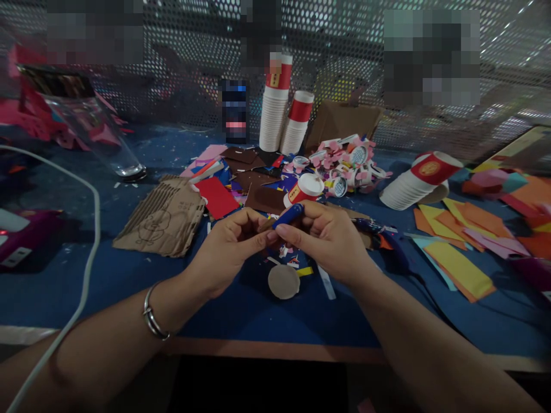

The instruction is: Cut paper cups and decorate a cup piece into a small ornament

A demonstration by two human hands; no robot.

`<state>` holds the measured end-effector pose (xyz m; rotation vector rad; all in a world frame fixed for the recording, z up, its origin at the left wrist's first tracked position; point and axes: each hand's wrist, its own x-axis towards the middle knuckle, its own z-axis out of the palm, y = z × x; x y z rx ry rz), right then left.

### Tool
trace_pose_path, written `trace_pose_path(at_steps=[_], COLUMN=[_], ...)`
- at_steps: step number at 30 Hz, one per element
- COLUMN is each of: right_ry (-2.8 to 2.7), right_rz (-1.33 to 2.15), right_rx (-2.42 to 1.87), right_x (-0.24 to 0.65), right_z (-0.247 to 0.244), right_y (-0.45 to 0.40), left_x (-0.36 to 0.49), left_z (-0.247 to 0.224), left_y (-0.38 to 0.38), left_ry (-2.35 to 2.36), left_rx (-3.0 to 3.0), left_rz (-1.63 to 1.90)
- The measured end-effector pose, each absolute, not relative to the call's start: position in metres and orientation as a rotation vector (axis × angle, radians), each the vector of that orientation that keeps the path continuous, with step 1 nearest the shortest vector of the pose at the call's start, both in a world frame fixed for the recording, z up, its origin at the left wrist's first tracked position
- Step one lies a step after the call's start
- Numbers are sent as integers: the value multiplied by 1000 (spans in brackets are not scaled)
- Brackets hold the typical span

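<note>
Both of my hands meet over the middle of the blue table, fingers pinched around a small blue rolled piece. My right hand (329, 238) grips the upper end of the blue piece (289, 216) between thumb and fingers. From the other side, the fingertips of my left hand (236, 244) close on its lower end, where a bit of brown shows. Just below the hands lies a round grey-beige disc (284, 281), beside a small yellow strip (305, 271) and paper scraps. Behind my fingers sits a short red-and-white cup piece (303, 189).
Stacked paper cups (274, 120) stand at the back, near a pile of pink-and-white pieces (348, 163). Corrugated cardboard (161, 215) and a tilted clear bottle (105, 135) are left. A white cable (95, 229) crosses my left arm. Coloured paper (458, 269) and a blue tool (398, 246) lie right.
</note>
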<state>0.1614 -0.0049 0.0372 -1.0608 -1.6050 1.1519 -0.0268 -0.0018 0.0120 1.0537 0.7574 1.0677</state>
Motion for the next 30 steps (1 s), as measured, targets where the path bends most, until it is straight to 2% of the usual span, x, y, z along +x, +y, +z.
trace_pose_path(at_steps=[15, 22, 30], right_ry=[-1710, -1733, -1784], right_rz=[1102, 943, 796], right_rx=[-1093, -1120, -1112], right_x=[162, 162, 157], right_z=[36, 35, 30], right_y=[-8, -9, -7], left_x=[-29, -29, -27], left_z=[15, 14, 9], left_y=[0, 2, 1], left_ry=[771, 808, 951], left_rx=[1008, 868, 1131], left_rz=[1094, 1066, 1181])
